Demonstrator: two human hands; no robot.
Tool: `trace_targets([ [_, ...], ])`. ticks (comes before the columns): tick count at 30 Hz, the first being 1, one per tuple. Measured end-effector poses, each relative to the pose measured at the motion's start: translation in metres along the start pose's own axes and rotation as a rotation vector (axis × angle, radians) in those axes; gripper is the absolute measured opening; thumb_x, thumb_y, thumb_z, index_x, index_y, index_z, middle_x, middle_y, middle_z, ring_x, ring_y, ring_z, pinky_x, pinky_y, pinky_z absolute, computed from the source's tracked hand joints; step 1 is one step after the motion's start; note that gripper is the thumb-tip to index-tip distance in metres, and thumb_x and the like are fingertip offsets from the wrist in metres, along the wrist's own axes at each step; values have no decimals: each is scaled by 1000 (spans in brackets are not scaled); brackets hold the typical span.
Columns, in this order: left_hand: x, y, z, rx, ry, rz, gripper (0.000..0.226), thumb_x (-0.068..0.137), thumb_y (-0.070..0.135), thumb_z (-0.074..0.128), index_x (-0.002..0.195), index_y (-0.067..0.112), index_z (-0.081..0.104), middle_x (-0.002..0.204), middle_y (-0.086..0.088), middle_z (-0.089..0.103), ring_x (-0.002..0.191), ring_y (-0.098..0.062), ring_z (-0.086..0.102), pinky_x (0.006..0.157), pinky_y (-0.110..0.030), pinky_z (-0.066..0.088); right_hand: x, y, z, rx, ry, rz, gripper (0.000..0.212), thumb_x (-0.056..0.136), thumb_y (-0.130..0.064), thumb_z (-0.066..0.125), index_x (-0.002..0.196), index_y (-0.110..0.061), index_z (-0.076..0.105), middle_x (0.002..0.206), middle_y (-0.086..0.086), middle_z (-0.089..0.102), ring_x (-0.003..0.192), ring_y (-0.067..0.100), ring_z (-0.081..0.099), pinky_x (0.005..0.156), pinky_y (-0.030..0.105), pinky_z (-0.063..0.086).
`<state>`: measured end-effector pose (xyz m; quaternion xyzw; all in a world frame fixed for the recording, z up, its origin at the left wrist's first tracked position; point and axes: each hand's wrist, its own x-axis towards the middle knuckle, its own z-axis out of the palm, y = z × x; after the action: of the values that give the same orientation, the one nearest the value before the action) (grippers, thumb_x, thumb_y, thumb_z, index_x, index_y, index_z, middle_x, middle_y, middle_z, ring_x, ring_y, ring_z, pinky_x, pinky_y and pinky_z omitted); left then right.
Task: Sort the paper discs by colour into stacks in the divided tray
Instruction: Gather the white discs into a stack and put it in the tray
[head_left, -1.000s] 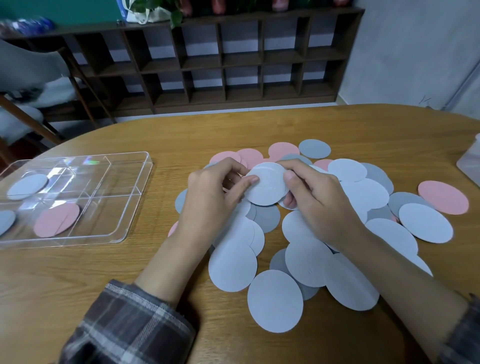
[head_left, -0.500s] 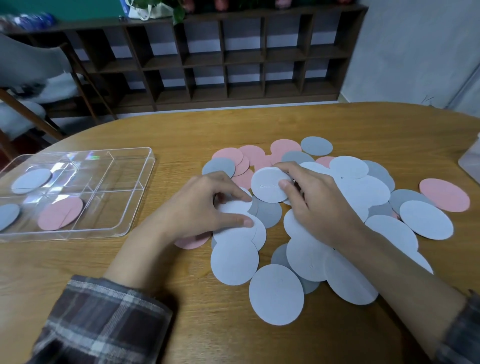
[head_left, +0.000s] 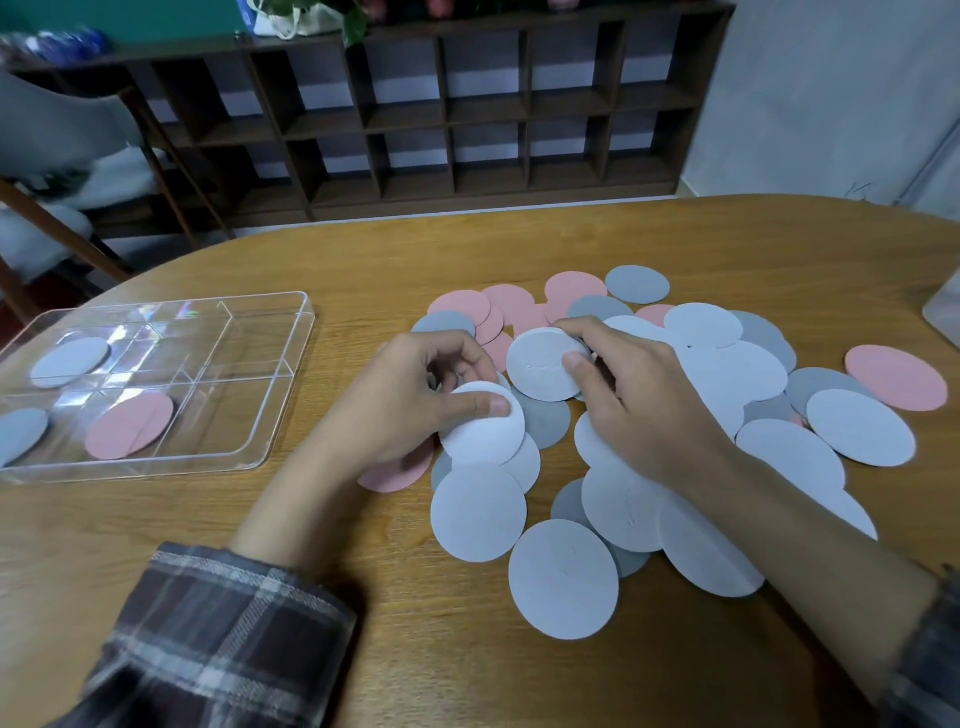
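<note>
While a brown wooden table (head_left: 156, 519) fills the view before dark wooden shelves (head_left: 467, 114), clear plastic divided tray (head_left: 289, 374) at left, its grey paper disc (head_left: 21, 434) cut off, left hand (head_left: 410, 400) pinching a pale round paper disc (head_left: 483, 436), right hand (head_left: 639, 400) pinching a second pale disc (head_left: 537, 366), above the mixed pile of discs (head_left: 727, 374).

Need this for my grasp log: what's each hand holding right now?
Left hand: pinches the nearer pale disc.
Right hand: pinches the farther pale disc.

The left hand (head_left: 410, 400) has drawn a white disc (head_left: 483, 436) away from the upper disc (head_left: 540, 366) in the right hand (head_left: 639, 400).
</note>
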<state>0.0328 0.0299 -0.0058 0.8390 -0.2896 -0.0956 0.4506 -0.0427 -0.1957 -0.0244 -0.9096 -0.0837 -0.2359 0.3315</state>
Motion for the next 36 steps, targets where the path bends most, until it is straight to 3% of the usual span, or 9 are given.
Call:
trace_targets([
  [5,1,6,7,-247,94,37,22,75,18,91,87,12,74,73,2,65,62,-17,42,57,-21,39,0,-4,0,81,-6,45,26,106,-8,49,122,-17,68,73,-19,57,73,6,54,62,13,37],
  [10,2,8,21,-398,255,17,23,81,11,87,91,4,67,72,-16,65,60,-25,55,59,-33,47,0,-7,0,168,-32,72,31,109,-10,43,123,-22,68,65,-15,55,69,14,55,61,27,43],
  [14,1,9,27,-400,334,-1,25,83,17,88,84,8,64,73,-22,65,57,-31,64,61,-40,56,0,-12,-1,234,-68,77,28,109,-23,43,124,-23,67,68,-1,60,70,20,58,67,41,48],
  [16,0,7,28,-233,347,22,26,84,25,88,81,13,65,73,-14,66,62,-30,62,61,-37,54,-1,-11,1,199,-104,65,25,108,-22,49,127,-22,66,71,1,61,70,17,59,66,34,48],
  [18,-2,7,26,-14,321,57,27,84,34,87,79,18,65,71,-3,66,63,-19,56,60,-25,45,-1,-8,4,123,-116,53,26,106,-17,52,129,-20,65,73,-10,60,74,10,57,63,19,41],
  [20,-3,8,21,93,268,65,28,83,41,87,79,22,66,71,3,66,62,-8,54,59,-20,42,0,-4,3,74,-93,60,26,106,-14,52,128,-19,65,76,-16,59,76,4,56,64,14,36],
  [25,-6,6,3,287,-64,5,34,70,54,92,92,34,74,90,11,67,80,-9,59,69,-19,45,1,-1,-4,23,-41,73,25,106,-13,51,126,-18,65,79,-25,55,80,-8,53,67,8,37],
  [29,-6,3,-2,271,-129,33,41,63,45,97,99,38,79,95,12,66,85,-9,57,74,-17,44,0,-2,-3,23,-43,73,25,106,-13,51,127,-18,65,78,-26,54,80,-8,53,68,8,37],
  [36,-4,3,2,149,-114,3,23,70,29,96,87,31,82,89,9,72,70,-4,56,69,-16,45,0,-1,-2,25,-51,78,25,106,-14,51,127,-18,64,80,-23,56,84,-3,54,68,9,38],
])
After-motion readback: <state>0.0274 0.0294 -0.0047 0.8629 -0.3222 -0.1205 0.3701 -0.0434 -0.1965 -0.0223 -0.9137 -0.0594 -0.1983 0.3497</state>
